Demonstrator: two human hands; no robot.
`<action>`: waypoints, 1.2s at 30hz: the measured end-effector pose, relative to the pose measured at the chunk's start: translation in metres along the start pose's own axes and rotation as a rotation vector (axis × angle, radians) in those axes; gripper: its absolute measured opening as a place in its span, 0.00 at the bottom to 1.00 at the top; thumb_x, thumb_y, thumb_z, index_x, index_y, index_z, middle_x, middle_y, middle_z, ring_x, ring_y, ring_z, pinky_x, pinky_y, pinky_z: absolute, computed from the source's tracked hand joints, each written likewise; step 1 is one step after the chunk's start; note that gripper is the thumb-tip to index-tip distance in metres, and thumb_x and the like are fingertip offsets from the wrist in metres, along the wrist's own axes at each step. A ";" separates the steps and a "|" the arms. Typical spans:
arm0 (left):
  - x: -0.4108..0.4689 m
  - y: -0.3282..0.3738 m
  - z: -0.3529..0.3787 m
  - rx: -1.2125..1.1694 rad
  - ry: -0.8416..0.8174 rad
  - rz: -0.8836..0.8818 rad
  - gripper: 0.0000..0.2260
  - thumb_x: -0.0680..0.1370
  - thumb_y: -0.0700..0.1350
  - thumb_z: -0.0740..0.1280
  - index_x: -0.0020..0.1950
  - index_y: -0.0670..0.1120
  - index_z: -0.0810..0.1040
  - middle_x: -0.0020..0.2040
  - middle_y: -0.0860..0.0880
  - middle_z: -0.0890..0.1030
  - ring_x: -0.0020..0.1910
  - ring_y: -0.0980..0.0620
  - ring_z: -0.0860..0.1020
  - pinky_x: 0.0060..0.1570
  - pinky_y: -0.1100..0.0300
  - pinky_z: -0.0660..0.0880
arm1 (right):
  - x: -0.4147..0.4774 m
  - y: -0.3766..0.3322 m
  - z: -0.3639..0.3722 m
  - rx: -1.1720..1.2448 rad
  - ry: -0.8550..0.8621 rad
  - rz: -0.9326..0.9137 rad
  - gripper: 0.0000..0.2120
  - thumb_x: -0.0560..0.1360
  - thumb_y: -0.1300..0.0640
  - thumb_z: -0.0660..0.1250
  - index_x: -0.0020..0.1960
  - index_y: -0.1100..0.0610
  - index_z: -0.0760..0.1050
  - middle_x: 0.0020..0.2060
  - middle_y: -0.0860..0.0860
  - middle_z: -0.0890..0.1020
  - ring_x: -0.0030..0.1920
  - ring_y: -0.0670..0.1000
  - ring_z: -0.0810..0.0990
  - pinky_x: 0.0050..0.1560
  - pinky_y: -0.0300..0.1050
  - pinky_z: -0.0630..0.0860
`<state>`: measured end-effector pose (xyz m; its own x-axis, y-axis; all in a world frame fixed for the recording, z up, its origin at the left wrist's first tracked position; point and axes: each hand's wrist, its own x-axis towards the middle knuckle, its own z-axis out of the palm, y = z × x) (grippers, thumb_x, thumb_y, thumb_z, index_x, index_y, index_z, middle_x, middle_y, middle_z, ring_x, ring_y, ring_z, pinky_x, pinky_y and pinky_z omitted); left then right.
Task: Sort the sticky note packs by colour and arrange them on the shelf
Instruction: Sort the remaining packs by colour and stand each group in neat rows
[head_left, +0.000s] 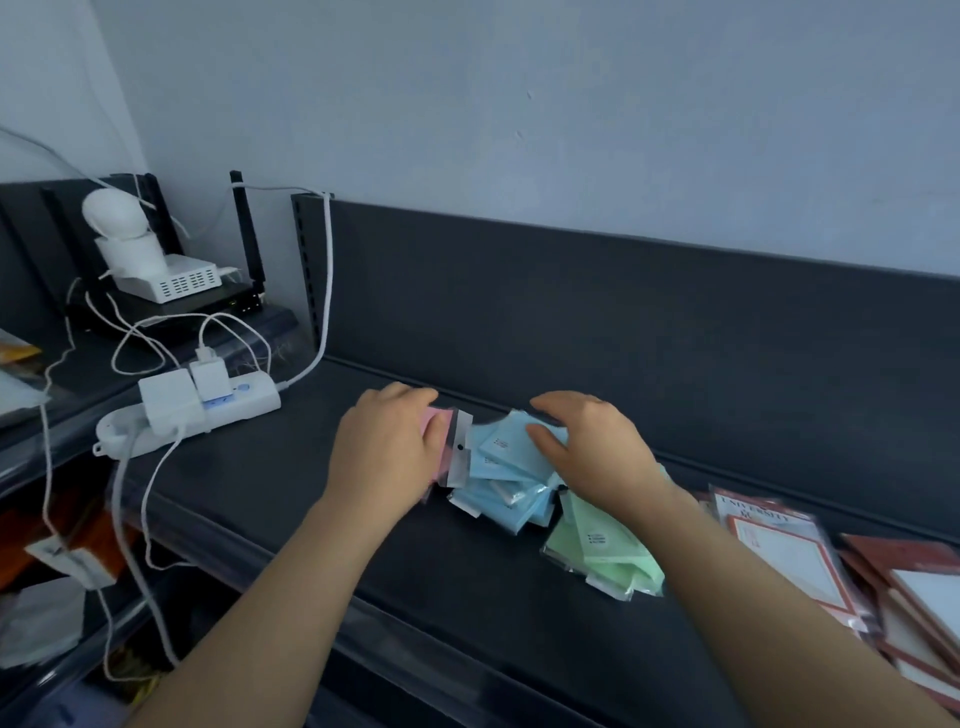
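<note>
Power strip (208, 415) sits far left on the dark shelf (311, 493), cables everywhere. Next over, the left hand (387, 447) lies on top of the pink packs (434, 418), fingers bent over the far edge, but I can't tell if it's actually gripping. The blue packs (501, 467) are a messy pile just beside the pink. The right hand (597, 452) is curled round the top ones, thumb near side, fingers far side. Green packs (608, 551) are under that wrist, and red-bordered packs (779, 551) are far right.
</note>
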<state>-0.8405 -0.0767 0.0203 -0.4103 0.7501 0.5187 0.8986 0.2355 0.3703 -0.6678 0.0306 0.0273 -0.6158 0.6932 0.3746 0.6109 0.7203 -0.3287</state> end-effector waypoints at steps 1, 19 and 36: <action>-0.002 0.007 0.000 -0.006 0.009 0.034 0.14 0.79 0.46 0.64 0.63 0.45 0.79 0.58 0.47 0.81 0.55 0.44 0.76 0.54 0.52 0.73 | -0.006 0.004 -0.005 -0.015 0.014 0.009 0.18 0.80 0.51 0.61 0.69 0.54 0.72 0.65 0.47 0.76 0.65 0.49 0.73 0.62 0.39 0.67; -0.090 0.216 0.056 -0.241 -0.126 0.376 0.11 0.78 0.46 0.66 0.58 0.47 0.82 0.52 0.50 0.82 0.51 0.45 0.79 0.50 0.53 0.74 | -0.206 0.118 -0.124 -0.148 0.176 0.368 0.13 0.78 0.53 0.62 0.57 0.58 0.78 0.54 0.51 0.82 0.54 0.54 0.77 0.53 0.45 0.71; -0.238 0.526 0.133 -0.399 -0.327 0.571 0.11 0.79 0.49 0.64 0.56 0.47 0.82 0.50 0.51 0.82 0.51 0.46 0.78 0.49 0.54 0.74 | -0.480 0.303 -0.288 -0.282 0.221 0.712 0.17 0.80 0.50 0.61 0.65 0.56 0.76 0.61 0.49 0.79 0.62 0.52 0.75 0.58 0.42 0.68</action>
<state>-0.2496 -0.0492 -0.0111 0.2229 0.8474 0.4819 0.8076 -0.4374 0.3955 -0.0434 -0.0913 -0.0021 0.0647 0.9418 0.3298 0.9415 0.0519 -0.3330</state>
